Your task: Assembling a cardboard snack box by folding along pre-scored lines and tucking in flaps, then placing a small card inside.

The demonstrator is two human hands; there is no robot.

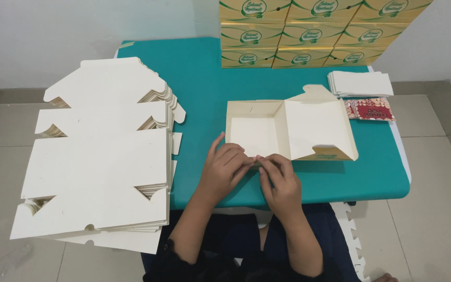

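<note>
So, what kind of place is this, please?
Probably a small home packing spot: a low green table on a tiled floor, a stack of flat box blanks, finished boxes, and both hands folding a half-made box.

— What lies to the left?
— A tall stack of flat cream cardboard cut-outs [100,156], overhanging the teal table [199,78].
— And along the far edge?
— Finished green-and-gold boxes [309,34], stacked in rows against the white wall [79,26].
— To the right?
— A pile of white paper sheets [360,83], and just in front of it a small red patterned packet [370,109]. Below, a white foam mat edge [353,243] on grey floor tiles [434,209].
</note>
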